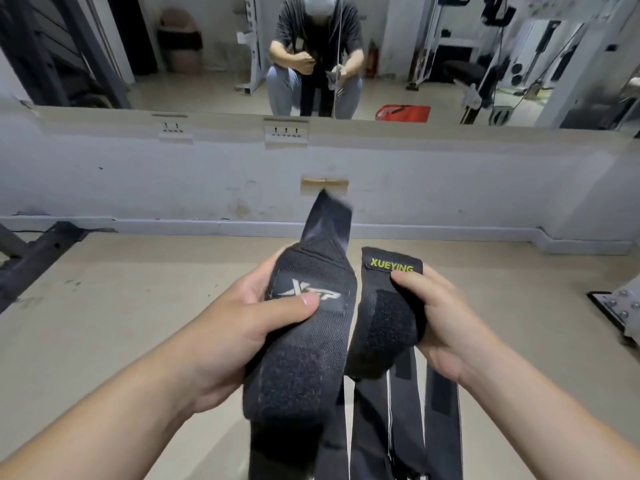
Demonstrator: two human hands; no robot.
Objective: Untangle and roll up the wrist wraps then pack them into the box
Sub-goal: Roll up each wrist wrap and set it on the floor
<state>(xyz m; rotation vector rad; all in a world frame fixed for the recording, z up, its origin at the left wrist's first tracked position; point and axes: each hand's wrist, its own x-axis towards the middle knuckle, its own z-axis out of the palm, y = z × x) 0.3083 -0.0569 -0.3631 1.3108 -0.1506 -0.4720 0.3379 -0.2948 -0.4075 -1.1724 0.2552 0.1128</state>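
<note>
Gripping XTP wrist wrap in left hand. Pinching XUEYING wrist wrap in right hand. Held side by side, seemingly to sort hanging tails.

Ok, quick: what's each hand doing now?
Left hand: grips black fabric wrist wrap with silver logo.
Right hand: grips black fabric wrap with yellow-lettered tab.

We saw a beige floor carrying a dark metal frame foot at the left and a bolted steel plate at the right.
</note>
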